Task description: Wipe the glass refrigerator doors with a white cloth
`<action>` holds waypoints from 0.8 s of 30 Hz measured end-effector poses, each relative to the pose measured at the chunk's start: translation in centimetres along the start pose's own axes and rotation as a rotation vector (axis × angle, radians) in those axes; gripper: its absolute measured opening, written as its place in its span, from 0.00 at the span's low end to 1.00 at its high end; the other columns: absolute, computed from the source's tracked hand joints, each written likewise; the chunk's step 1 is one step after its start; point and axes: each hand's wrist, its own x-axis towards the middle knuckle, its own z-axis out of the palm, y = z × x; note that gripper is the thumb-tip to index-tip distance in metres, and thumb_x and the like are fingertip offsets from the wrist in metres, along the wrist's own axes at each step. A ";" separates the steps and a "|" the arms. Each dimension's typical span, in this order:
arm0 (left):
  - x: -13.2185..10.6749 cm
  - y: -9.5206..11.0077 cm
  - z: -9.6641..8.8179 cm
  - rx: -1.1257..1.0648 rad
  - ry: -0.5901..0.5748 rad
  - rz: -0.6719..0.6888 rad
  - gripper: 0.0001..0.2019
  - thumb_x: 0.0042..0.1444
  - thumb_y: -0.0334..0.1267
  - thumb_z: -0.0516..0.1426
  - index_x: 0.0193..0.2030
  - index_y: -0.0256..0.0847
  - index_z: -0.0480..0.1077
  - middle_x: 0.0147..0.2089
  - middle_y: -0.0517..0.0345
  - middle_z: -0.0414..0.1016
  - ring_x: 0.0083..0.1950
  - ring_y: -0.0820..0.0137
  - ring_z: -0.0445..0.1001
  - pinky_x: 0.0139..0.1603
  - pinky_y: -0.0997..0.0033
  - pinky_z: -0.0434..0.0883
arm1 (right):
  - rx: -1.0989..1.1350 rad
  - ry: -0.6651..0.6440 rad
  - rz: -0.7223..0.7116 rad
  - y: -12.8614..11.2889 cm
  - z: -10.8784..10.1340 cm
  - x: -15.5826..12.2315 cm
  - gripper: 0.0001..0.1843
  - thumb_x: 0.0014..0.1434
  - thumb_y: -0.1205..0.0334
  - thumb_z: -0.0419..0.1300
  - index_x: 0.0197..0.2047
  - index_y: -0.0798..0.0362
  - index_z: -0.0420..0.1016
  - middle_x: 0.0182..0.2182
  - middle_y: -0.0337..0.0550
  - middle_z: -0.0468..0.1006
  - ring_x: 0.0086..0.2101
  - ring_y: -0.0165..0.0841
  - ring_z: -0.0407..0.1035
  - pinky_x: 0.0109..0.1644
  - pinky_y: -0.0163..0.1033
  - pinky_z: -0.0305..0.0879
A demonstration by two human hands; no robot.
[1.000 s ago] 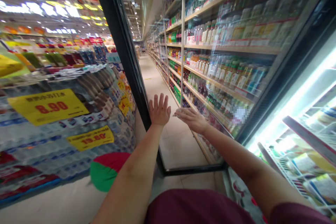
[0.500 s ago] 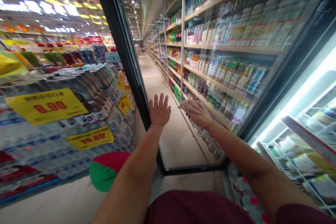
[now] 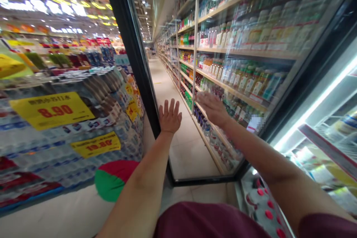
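Both my arms are stretched forward to the glass door (image 3: 141, 78) of a fridge, which stands open in front of me. My left hand (image 3: 169, 117) is fully open, with the fingers spread and pointing up. Its palm lies flat on the glass just beside the black frame, and it holds nothing. My right hand (image 3: 213, 108) is also open and empty, with the fingers straight and pointing to the left. It is on the same glass, a little higher and near the left hand but not touching it. I cannot tell for sure if its whole palm presses the glass. Through the door I see the aisle and long shelves (image 3: 231, 89) full of bottles. To my left is a stack of water packs (image 3: 111, 81) with a yellow price tag (image 3: 51, 109). To my right is the lit inside of the fridge (image 3: 329, 148).
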 end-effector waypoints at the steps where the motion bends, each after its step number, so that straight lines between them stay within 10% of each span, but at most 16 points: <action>1: 0.0 0.0 -0.1 0.006 -0.008 -0.003 0.26 0.73 0.46 0.47 0.71 0.38 0.66 0.73 0.43 0.60 0.79 0.55 0.44 0.79 0.45 0.36 | -0.014 0.083 0.091 0.9 -0.5 1.0 0.27 0.71 0.70 0.49 0.69 0.43 0.68 0.67 0.41 0.70 0.72 0.39 0.52 0.73 0.51 0.53; 5: 0.2 0.2 -0.3 0.079 0.056 0.056 0.25 0.73 0.45 0.47 0.71 0.37 0.66 0.73 0.43 0.60 0.79 0.58 0.40 0.80 0.49 0.36 | -0.028 0.261 0.294 1.7 -0.7 2.7 0.28 0.71 0.68 0.46 0.71 0.44 0.64 0.69 0.44 0.65 0.73 0.44 0.45 0.74 0.59 0.50; 11: 0.3 0.2 -0.2 0.071 0.076 0.071 0.25 0.73 0.44 0.47 0.71 0.36 0.65 0.73 0.43 0.60 0.79 0.58 0.39 0.80 0.49 0.36 | 0.014 -0.058 -0.108 -0.8 0.2 1.0 0.27 0.70 0.70 0.50 0.68 0.44 0.69 0.65 0.38 0.72 0.70 0.36 0.56 0.72 0.47 0.56; 18: 0.1 0.0 0.1 0.016 0.020 0.007 0.25 0.72 0.46 0.48 0.70 0.37 0.67 0.73 0.43 0.61 0.79 0.56 0.41 0.79 0.46 0.36 | -0.108 0.354 0.296 3.5 -2.1 5.6 0.28 0.71 0.68 0.45 0.70 0.46 0.66 0.70 0.42 0.64 0.73 0.41 0.46 0.73 0.57 0.53; 24: 0.1 -0.2 0.3 0.038 0.013 -0.006 0.26 0.72 0.48 0.47 0.69 0.38 0.69 0.72 0.44 0.63 0.79 0.57 0.43 0.79 0.47 0.37 | 0.045 -0.044 -0.089 -0.3 0.3 3.0 0.28 0.70 0.70 0.49 0.70 0.42 0.66 0.66 0.37 0.70 0.71 0.36 0.54 0.73 0.49 0.55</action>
